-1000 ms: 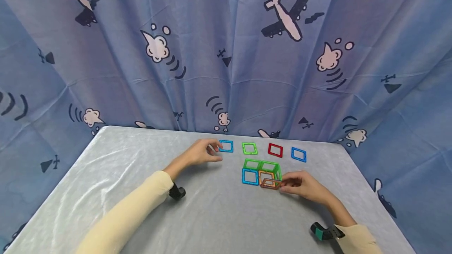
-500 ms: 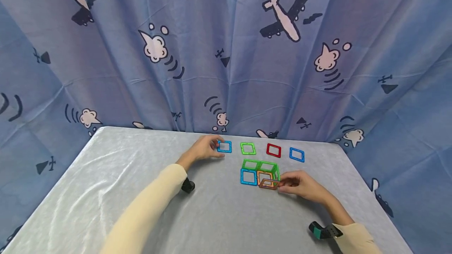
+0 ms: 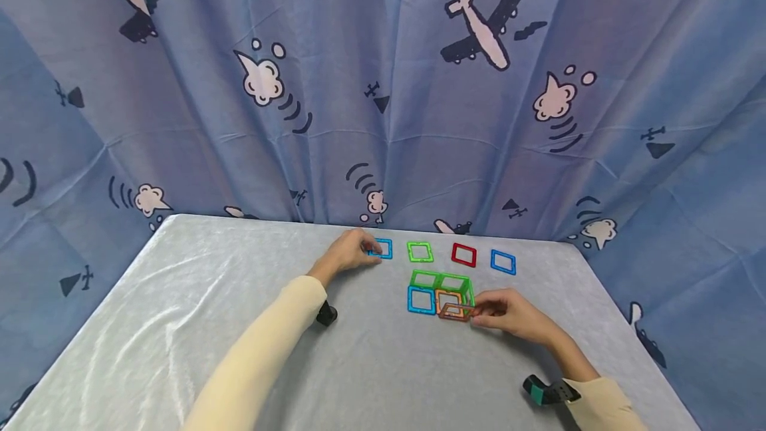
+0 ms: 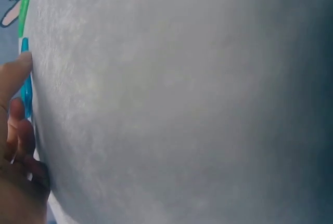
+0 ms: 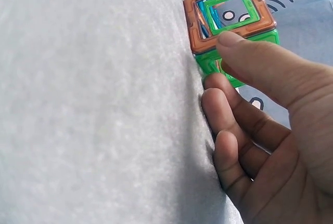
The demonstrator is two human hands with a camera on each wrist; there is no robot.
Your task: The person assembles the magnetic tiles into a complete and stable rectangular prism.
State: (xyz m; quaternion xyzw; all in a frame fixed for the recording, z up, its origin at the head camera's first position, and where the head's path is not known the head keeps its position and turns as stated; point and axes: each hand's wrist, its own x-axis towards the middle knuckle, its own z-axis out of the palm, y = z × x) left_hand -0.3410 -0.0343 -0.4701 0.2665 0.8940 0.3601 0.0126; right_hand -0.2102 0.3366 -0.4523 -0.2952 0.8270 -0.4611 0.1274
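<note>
My left hand (image 3: 350,251) pinches the left side of a light blue square magnetic tile (image 3: 391,249) at the back of the table. In the left wrist view, its thumb lies against that blue tile (image 4: 27,96). My right hand (image 3: 509,311) holds a brown square tile (image 3: 453,318) at the front right of a small tile structure, thumb on the frame of the brown tile (image 5: 265,11) in the right wrist view. The structure has green tiles (image 3: 441,279) along its back and right side, plus a blue tile (image 3: 409,300) and an orange tile (image 3: 439,301).
Right of the left hand, a row of loose square tiles runs along the back: green (image 3: 420,261), red (image 3: 463,264) and blue (image 3: 503,271). A grey cloth covers the table (image 3: 371,364). Behind its far edge hangs a blue curtain (image 3: 335,151) printed with planes.
My left hand has moved right to the light blue tile, and its fingers have closed on the tile's left side. The right hand stays at the brown tile.
</note>
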